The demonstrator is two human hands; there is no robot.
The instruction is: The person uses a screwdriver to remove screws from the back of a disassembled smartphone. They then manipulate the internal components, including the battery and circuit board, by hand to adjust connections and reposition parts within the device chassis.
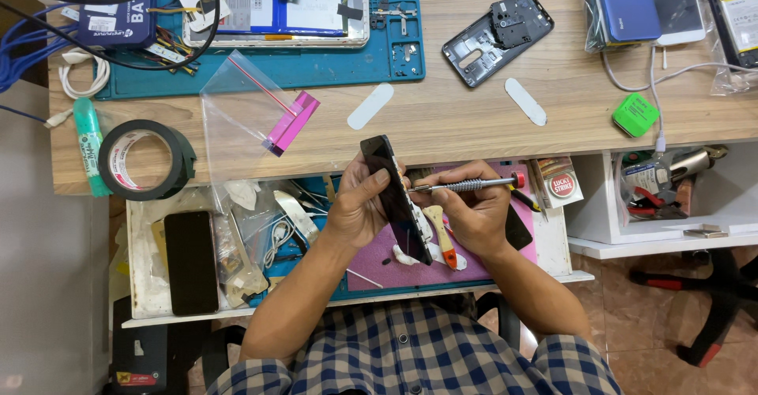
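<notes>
My left hand [359,205] grips a black smartphone [395,198] on edge, above the open drawer [150,284]. My right hand [472,209] holds a metal screwdriver [466,183] with a knurled grip, lying level, its tip touching the phone's side. Under my hands lies a purple mat [379,265] with an orange-handled tool [442,241] and small white scraps.
On the wooden desk [442,119]: a roll of black tape [142,158], a clear zip bag [245,119] with a pink piece, a blue work mat [316,63], a phone back cover [497,36], a green charger [636,115], bagged phones [639,4]. Another dark phone [189,261] lies in the drawer.
</notes>
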